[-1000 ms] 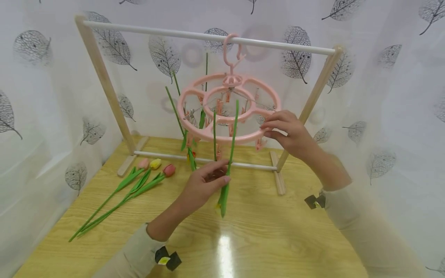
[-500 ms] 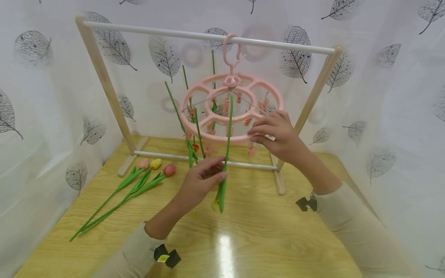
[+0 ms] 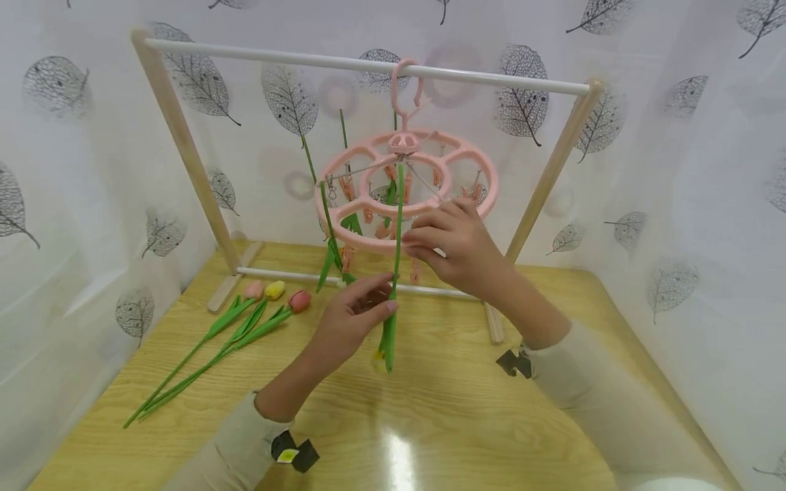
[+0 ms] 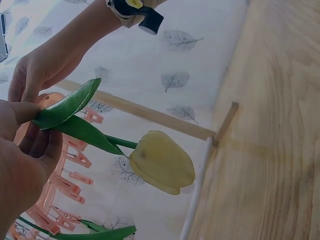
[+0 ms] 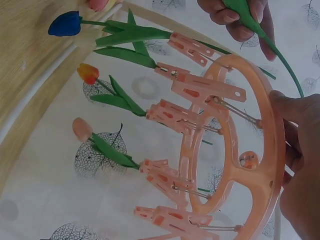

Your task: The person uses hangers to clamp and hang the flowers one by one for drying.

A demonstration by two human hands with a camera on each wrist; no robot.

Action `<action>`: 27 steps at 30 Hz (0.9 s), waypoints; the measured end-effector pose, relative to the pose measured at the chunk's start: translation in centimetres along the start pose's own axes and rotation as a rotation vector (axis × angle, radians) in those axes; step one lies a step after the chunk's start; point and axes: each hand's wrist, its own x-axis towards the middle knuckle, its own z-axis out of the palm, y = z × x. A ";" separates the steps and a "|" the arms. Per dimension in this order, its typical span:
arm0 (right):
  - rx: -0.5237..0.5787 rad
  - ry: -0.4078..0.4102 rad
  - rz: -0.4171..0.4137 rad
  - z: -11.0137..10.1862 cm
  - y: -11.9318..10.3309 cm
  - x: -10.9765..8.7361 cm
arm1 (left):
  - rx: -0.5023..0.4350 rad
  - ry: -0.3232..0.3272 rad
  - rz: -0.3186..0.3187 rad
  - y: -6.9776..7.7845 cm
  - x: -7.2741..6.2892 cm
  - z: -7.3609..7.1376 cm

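A yellow tulip point(image 4: 162, 162) hangs bloom down, its green stem pinched between the thumb and fingers of my left hand point(image 3: 346, 320). With my right hand point(image 3: 457, 239) I grip the front rim of a round pink clip hanger point(image 3: 362, 242), thumb on one side and fingers on the other in the right wrist view. Small pink clothes pegs dangle under its rings. Several of them hold tulips upside down, among them a blue tulip point(image 5: 65, 24), an orange-red tulip point(image 5: 88, 73) and a pale pink tulip point(image 5: 82, 129).
The hanger hooks over the white bar point(image 3: 276, 58) of a wooden stand point(image 3: 184, 140). On the table point(image 3: 245, 436), at the left, lie a pink tulip point(image 3: 254, 290), a yellow tulip point(image 3: 275, 290) and a darker pink tulip point(image 3: 299, 301). A leaf-print curtain point(image 3: 55, 170) surrounds the table.
My right hand has moved left with the front rim, turning the hanger. Clipped stems at the front swung left, those at the back right. My left hand shifted slightly left with its tulip.
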 end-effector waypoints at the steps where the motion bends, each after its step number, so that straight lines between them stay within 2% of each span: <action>1: -0.012 -0.004 0.006 0.1 -0.1 0.1 | -0.002 0.001 -0.003 0.0 0.0 0.0; 12: -0.050 0.005 0.035 0.2 -0.7 0.1 | -0.013 -0.003 -0.012 -0.2 0.1 0.0; 17: -0.055 0.021 0.038 0.1 -0.7 0.0 | -0.020 0.002 0.015 0.0 0.2 0.0; 27: -0.045 0.040 0.059 -0.1 -0.5 -0.5 | -0.027 -0.004 0.020 -0.1 0.1 -0.1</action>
